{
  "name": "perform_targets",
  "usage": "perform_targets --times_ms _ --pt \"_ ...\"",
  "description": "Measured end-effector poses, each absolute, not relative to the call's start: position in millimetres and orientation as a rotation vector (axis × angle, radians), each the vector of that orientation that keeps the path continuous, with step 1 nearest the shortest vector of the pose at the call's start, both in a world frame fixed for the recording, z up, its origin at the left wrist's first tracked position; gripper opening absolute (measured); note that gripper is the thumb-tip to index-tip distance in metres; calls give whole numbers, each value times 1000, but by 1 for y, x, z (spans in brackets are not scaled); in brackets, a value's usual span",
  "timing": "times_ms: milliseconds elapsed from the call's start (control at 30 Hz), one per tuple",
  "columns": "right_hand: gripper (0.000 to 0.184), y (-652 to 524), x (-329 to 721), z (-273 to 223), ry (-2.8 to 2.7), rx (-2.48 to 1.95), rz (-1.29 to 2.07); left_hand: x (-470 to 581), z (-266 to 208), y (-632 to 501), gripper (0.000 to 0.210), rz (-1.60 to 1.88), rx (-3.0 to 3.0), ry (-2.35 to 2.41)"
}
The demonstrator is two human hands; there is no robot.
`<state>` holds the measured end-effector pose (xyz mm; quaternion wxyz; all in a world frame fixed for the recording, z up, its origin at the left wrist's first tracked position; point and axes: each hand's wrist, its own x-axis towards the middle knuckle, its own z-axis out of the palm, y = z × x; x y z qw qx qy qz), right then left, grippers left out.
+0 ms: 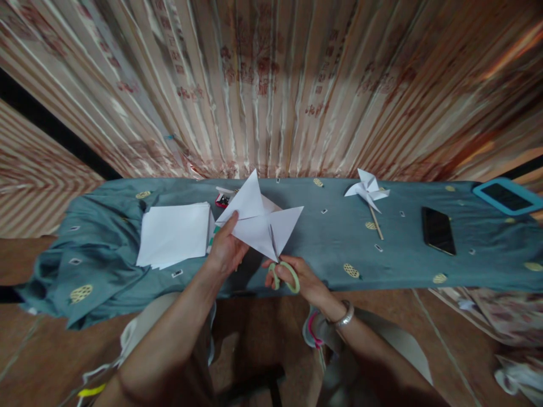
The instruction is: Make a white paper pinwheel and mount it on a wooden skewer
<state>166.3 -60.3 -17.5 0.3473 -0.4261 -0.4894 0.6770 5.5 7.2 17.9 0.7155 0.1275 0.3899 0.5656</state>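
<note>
Bench [403, 268] under a wrinkled teal cloth [322, 226] with yellow pineapple prints, bunched at the left end. On it, left to right: white paper stack [173, 234], small red-and-black item [222, 199], paper pinwheel [368, 191] on a stick, dark phone [438, 230], blue-framed tablet [508, 196] at the far right.

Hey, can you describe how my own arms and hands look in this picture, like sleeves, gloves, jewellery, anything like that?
Your left hand and right hand are both bare, without gloves. The right wrist wears a shiny, rounded, silver-coloured metal bangle; nothing shows on the left wrist. No sleeves cover the visible forearms. Any rings or small markings are too small to tell.
</note>
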Motion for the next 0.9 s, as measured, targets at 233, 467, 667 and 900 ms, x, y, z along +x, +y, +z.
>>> perform_targets --times_ms 233,467,667,900 --pt "49 -66 225 -17 -1448 -1233 1879 -2 23 17 34 1344 209 827" --pt "47 -49 280 -23 -1892 -2224 456 4 15 17 35 1205 240 813" --pt "52 -38 288 -26 -1970 -2462 46 32 -22 5 18 957 213 923" --pt "45 -34 291 -25 -1990 -2487 -17 34 -30 -8 19 917 270 860"
